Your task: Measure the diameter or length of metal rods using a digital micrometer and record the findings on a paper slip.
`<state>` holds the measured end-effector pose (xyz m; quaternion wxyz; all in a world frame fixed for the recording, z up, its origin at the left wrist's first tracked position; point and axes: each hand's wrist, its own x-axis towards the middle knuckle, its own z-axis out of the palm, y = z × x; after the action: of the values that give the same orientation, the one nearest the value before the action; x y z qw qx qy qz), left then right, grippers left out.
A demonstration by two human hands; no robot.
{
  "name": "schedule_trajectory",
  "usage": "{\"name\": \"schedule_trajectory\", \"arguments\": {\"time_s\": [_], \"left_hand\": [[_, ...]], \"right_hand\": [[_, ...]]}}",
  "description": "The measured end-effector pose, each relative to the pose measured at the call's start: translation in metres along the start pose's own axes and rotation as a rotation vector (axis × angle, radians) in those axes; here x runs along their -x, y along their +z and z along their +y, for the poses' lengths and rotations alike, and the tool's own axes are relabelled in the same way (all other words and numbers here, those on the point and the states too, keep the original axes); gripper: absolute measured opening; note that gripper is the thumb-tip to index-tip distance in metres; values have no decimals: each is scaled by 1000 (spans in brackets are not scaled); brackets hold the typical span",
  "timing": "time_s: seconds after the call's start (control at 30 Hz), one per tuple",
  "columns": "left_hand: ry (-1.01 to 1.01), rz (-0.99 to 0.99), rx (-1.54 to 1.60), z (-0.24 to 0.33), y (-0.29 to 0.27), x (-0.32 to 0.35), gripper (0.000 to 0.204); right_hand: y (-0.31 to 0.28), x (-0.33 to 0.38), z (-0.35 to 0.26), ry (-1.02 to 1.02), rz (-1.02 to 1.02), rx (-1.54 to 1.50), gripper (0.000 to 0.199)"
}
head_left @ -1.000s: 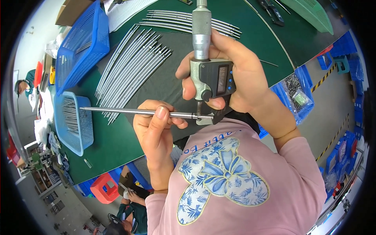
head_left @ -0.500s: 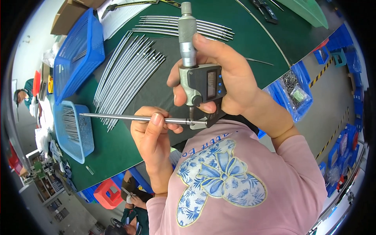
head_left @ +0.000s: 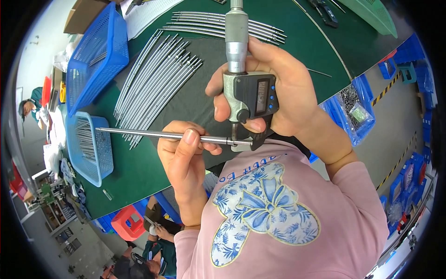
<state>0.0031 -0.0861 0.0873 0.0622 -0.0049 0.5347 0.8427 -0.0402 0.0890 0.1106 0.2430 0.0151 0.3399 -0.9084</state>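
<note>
In my right hand (head_left: pixel 290 76) is a digital micrometer (head_left: pixel 236 53) with a grey thimble, a small display and blue buttons; the fingers wrap round its frame. A thin steel rod (head_left: pixel 153 134) is pinched between the thumb and fingers of my left hand (head_left: pixel 186 153). The rod lies nearly level, its pointed end to the left. Near its right end, the grooved part sits in the micrometer's jaw opening, under the spindle. Whether both measuring faces touch it I cannot tell. Left of my hands, many similar steel rods (head_left: pixel 155 88) lie fanned out on a dark cloth.
More rods (head_left: pixel 223 25) lie at the far side of the green table (head_left: pixel 134 181). Two blue baskets, a deeper one (head_left: pixel 104 69) and a lighter one (head_left: pixel 95 149) with rods, stand at left. A bagged bin of metal parts (head_left: pixel 348 111) is at right. Another person (head_left: pixel 160 251) sits beyond the lower-left table edge.
The micrometer and rod, with both hands, appear slightly further right in the picture. The whole scene has shifted a little with the head. The grip on both things is the same.
</note>
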Motion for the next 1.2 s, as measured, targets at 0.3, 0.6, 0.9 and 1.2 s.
{"name": "schedule_trajectory", "arguments": {"time_s": [0.3,0.6,0.9,1.2], "left_hand": [[16,-25,19,-2,-1,1,20],[0,5,13,-1,-2,3,20],[42,1,1,0,1,5,21],[30,-23,0,0,1,4,22]], "right_hand": [[-1,1,1,-12,-42,81,59],[4,4,-1,1,-36,106,61],[2,6,1,24,11,-10,63],[2,5,2,-8,-18,66,62]]}}
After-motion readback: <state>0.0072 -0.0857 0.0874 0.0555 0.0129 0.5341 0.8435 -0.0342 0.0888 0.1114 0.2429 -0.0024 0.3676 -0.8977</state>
